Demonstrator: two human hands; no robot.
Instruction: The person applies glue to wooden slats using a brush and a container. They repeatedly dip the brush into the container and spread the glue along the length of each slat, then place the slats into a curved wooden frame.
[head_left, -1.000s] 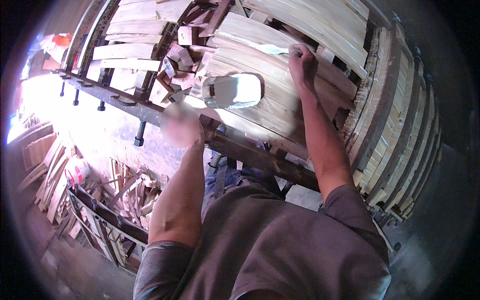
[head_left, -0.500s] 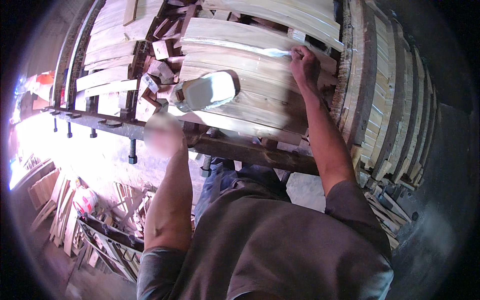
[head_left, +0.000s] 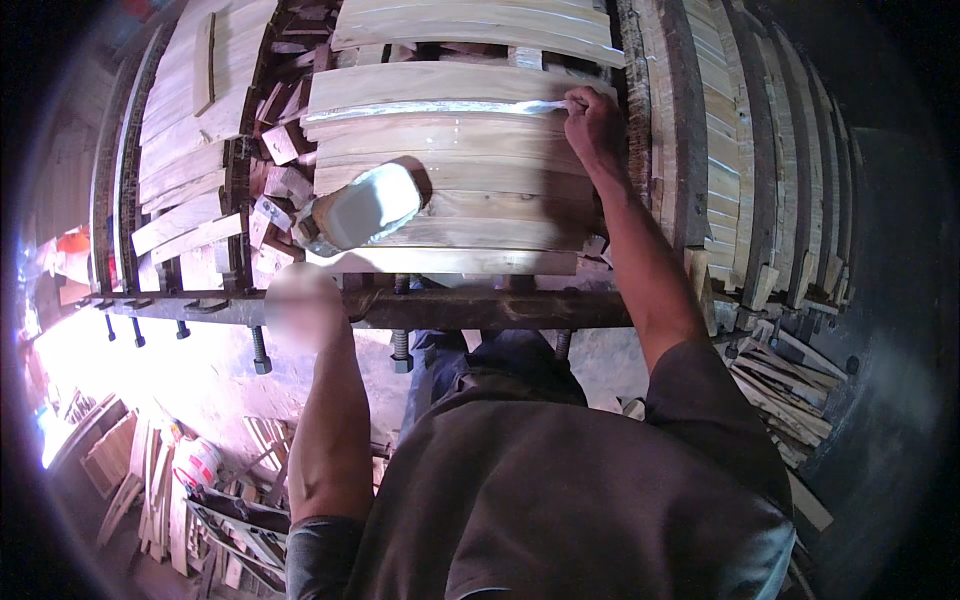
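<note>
My right hand (head_left: 593, 122) is closed around a slim applicator (head_left: 540, 107) coated in white; whether it is a brush or a spatula I cannot tell. Its tip touches the right end of a white wet streak (head_left: 420, 107) running along the edge of a pale wooden board (head_left: 450, 82). Nearer to me, a cut-open plastic container (head_left: 322, 222) holding thick white liquid stands on the boards. My left hand (head_left: 305, 305) is at the dark metal rail (head_left: 480, 308) along the front edge; its fingers are blurred out.
Wooden offcut blocks (head_left: 283, 145) fill the gap left of the boards. Bolts (head_left: 401, 350) hang below the rail. Clamped board panels (head_left: 725, 140) stand at the right. Scrap strips (head_left: 790, 395) lie on the floor at right, with more wood pieces (head_left: 155, 480) at lower left.
The view has shifted, so the boards and container appear further left. My right hand has moved slightly right along the board with the applicator. My left hand stays by the rail.
</note>
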